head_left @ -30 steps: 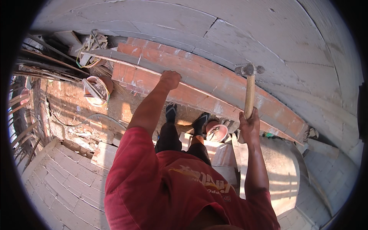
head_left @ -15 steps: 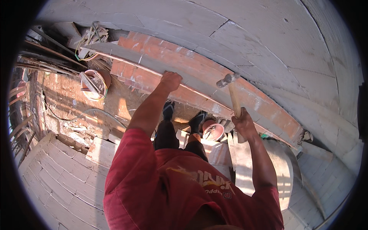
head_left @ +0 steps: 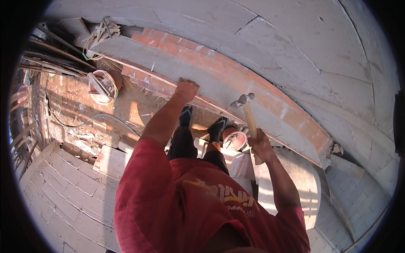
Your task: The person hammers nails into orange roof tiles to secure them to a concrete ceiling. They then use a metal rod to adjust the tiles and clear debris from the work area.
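hammer head now lower and further left than half a second ago; right hand follows.

right hand (head_left: 260, 145), near four o'clock from view centre: closed firmly around the wooden-handled hammer (head_left: 251, 121), which lies at about two o'clock, head over the long grey board's (head_left: 211, 82) near edge. contact cannot be told.

left hand (head_left: 186, 89), eleven o'clock: fingers bent on that same edge; cannot tell whether it pinches.

step in hand, judged: hammering along the edge while the left steadies it. next move likely calls for a short, square blow, well clear of the left fingers.
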`<state>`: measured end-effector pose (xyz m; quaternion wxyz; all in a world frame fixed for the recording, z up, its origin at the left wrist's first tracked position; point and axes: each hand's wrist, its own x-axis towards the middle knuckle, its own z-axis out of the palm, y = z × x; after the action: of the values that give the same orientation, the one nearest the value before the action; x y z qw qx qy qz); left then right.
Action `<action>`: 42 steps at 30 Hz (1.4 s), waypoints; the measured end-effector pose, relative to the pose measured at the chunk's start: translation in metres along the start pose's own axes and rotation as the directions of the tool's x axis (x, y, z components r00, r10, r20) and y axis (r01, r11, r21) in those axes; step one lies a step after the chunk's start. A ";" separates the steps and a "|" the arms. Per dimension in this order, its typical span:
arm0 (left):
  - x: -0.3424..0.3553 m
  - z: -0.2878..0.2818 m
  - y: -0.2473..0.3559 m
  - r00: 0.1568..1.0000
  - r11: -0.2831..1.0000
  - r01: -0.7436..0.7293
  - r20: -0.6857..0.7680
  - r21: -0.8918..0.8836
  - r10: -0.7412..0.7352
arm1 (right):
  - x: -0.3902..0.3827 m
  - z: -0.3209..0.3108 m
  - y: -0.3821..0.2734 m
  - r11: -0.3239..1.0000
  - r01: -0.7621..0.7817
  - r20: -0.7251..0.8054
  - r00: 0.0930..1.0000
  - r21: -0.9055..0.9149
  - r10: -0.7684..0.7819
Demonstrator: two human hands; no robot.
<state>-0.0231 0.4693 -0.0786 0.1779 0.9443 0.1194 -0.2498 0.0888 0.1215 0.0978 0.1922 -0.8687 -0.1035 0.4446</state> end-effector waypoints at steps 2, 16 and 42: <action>0.000 -0.007 0.005 1.000 1.000 0.006 0.000 0.011 -0.006 | 0.004 0.003 0.001 1.000 -0.008 -0.012 1.000 -0.025 0.008; 0.016 -0.014 -0.003 0.998 1.000 -0.015 0.065 0.021 0.014 | 0.031 0.050 -0.107 0.958 0.286 -0.039 0.958 0.005 -0.285; 0.006 -0.010 0.003 0.998 0.999 0.032 0.059 -0.015 -0.031 | 0.041 0.061 -0.093 0.976 0.104 -0.219 0.974 0.191 -0.061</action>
<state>-0.0131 0.4718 -0.0723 0.1850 0.9332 0.1308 -0.2791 0.0623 0.2350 0.0748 0.3075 -0.8822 -0.0732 0.3491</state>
